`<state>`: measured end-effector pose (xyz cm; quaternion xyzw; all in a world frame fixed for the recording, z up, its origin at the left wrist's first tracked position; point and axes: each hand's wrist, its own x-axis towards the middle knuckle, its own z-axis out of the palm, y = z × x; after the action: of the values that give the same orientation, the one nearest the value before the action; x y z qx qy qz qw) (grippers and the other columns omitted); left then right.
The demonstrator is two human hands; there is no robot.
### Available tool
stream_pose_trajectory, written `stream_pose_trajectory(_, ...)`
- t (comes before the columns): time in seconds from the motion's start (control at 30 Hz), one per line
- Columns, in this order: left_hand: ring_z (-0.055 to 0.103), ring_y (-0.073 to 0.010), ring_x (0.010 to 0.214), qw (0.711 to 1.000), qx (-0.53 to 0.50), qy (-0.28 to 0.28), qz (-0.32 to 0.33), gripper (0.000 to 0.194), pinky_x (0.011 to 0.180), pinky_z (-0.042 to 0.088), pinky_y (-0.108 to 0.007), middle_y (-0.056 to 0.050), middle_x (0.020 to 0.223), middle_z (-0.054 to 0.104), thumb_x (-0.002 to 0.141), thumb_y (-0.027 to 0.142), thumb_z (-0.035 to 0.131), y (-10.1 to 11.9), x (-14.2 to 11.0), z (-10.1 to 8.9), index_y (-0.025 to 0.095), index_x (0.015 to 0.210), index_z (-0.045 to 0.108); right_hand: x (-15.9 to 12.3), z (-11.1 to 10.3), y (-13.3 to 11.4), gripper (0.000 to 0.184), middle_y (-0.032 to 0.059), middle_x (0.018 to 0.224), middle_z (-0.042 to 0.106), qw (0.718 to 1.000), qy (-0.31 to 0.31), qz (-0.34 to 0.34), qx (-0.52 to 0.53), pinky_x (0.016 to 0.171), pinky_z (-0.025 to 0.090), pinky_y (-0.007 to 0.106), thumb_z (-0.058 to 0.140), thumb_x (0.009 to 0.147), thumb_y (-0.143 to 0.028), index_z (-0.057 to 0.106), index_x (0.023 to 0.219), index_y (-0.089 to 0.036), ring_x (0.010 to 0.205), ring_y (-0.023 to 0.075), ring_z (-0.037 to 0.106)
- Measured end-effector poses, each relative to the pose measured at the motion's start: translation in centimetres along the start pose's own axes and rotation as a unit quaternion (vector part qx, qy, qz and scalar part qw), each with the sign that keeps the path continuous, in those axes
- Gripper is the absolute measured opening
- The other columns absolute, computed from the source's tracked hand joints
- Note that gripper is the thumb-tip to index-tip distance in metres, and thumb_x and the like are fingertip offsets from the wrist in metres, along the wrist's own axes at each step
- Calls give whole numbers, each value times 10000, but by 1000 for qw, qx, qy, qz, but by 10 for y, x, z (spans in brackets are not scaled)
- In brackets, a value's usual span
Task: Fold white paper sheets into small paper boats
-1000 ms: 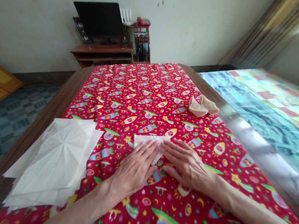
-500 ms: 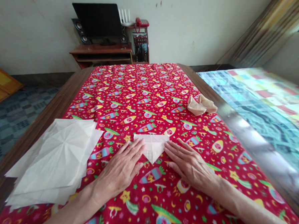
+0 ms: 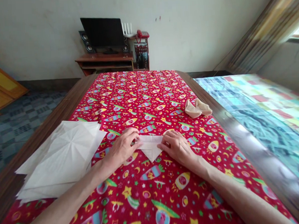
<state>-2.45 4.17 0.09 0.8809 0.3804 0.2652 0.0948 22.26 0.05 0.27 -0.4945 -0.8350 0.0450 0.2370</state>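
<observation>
A small folded sheet of white paper (image 3: 151, 147) lies on the red patterned cloth in front of me, its point toward me and a flap along its far edge. My left hand (image 3: 127, 143) pinches the left end of that flap between thumb and curled fingers. At the right end, my right hand (image 3: 175, 144) grips the paper in the same way. The corners under my fingers are hidden. To the left rests a stack of creased white paper sheets (image 3: 63, 153). Two folded cream paper shapes (image 3: 198, 108) sit farther off on the right.
The red cloth (image 3: 154, 195) covers a dark wooden table (image 3: 231, 134). Beyond it a low desk (image 3: 104, 58) holds a monitor (image 3: 102, 32), speakers and a red telephone (image 3: 142, 34). A bed with a checked cover (image 3: 239, 104) stands on the right.
Both hands have gone from lying flat beside the paper to pinching its far corners. The far edge now shows a folded flap. The view has tilted slightly upward.
</observation>
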Motion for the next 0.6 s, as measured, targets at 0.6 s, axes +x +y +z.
stream_pose_trajectory(0.6, 520, -131, 678, 967, -38, -230, -106, 261, 569, 312, -223, 30, 698, 545, 688, 320, 687, 12, 36, -16, 173, 566, 510, 0, 4, 13, 554, 74, 975, 599, 999, 16, -1, 45, 786, 497, 401, 668, 807, -334, 473, 1307, -199, 901, 234, 553)
